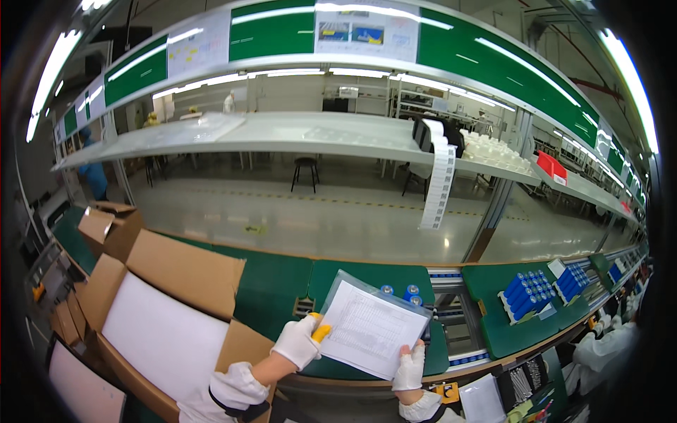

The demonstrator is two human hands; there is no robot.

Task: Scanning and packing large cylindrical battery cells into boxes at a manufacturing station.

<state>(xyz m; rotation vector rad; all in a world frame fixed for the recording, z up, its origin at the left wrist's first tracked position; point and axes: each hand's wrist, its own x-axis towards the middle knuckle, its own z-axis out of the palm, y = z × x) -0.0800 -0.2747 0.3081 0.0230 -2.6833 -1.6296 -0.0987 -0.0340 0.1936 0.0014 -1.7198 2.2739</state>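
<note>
Between my two gloved hands is a clear plastic document sleeve with a printed paper form in it, tilted over the green worktop. My left hand, in a white glove with yellow fingertips, pinches its left edge. On the lower right edge, my right hand grips it with the thumb on the front; its other fingers are mostly hidden behind. Just past the sleeve's top right edge, blue cylindrical cells show in part, the rest covered by the sleeve.
An open cardboard box with white sheet material stands left. Blue cell blocks sit on a green board to the right, past a roller conveyor track. A shelf with a hanging label strip runs overhead. Co-workers sit far right.
</note>
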